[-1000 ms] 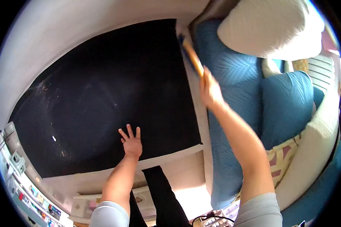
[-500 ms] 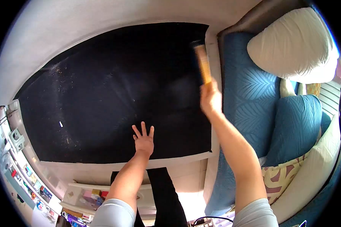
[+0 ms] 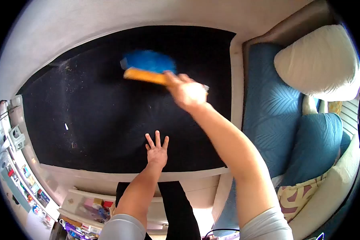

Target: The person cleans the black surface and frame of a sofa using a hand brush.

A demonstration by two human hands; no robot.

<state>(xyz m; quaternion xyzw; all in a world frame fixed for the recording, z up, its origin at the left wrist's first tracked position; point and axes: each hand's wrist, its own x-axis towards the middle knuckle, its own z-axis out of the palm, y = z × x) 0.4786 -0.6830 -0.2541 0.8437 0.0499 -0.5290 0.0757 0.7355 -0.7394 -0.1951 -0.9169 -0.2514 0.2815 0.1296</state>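
My right hand (image 3: 187, 93) grips the handle of a hand brush with a yellow body (image 3: 145, 76) and blue bristles (image 3: 151, 61). Motion blurs the brush over the upper middle of a large black fabric surface (image 3: 196, 136); whether the bristles touch it I cannot tell. Lower down, my left hand (image 3: 157, 155) rests palm down on the black fabric near its close edge, fingers spread. A small white scrap (image 3: 66, 127) lies on the left part of the fabric, with light crumbs and specks around it.
Along the right runs a blue quilted sofa (image 3: 268, 112) with a white cushion (image 3: 317, 64) and a blue pillow (image 3: 314, 148). At the left are a white stool (image 3: 17, 137) and shelves of small items. An open white drawer (image 3: 78, 200) holds boxes near my legs.
My right hand has swung the brush leftward from the fabric's right edge to its upper middle, and its blue bristles now show. My left hand stays planted; the view has shifted slightly.
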